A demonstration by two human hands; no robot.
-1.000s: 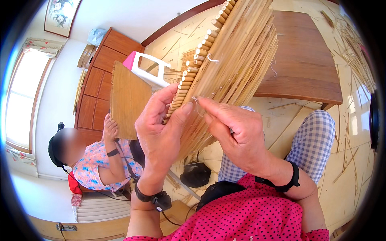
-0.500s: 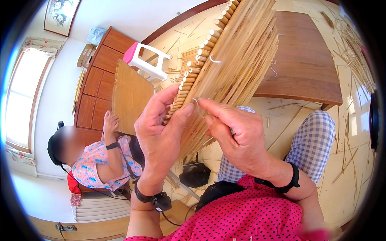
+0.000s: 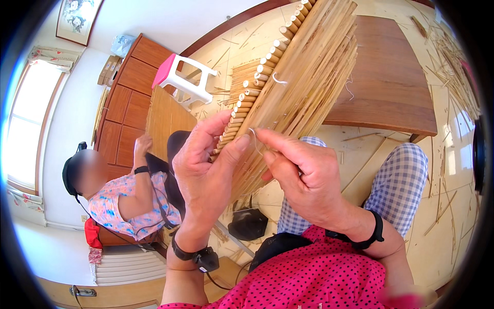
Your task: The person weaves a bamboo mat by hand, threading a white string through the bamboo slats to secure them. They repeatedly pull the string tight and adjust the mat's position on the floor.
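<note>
A mat of straight tan reed stalks (image 3: 309, 72) slants across the middle, its cut round ends lined up along the left edge. My left hand (image 3: 203, 167) is closed on the near end of that edge, with the thumb on top and the fingers behind the stalk ends. A thin white string (image 3: 254, 138) stands up from the mat beside my left thumb. The thumb and forefinger of my right hand (image 3: 309, 175) are closed around this string. Farther up the mat, another short white string end (image 3: 279, 79) curls out.
A brown wooden table (image 3: 383, 72) stands at the right, beyond my knees. Loose stalks (image 3: 445, 211) lie scattered over the floor. At the left, a co-worker (image 3: 131, 206) sits by a wooden board (image 3: 167, 116). Behind it stands a white stool with a pink top (image 3: 190, 85).
The mat has shifted slightly to the right; my hands keep nearly the same pose. The co-worker's board has moved, and more of that person's dark-clad leg shows.
</note>
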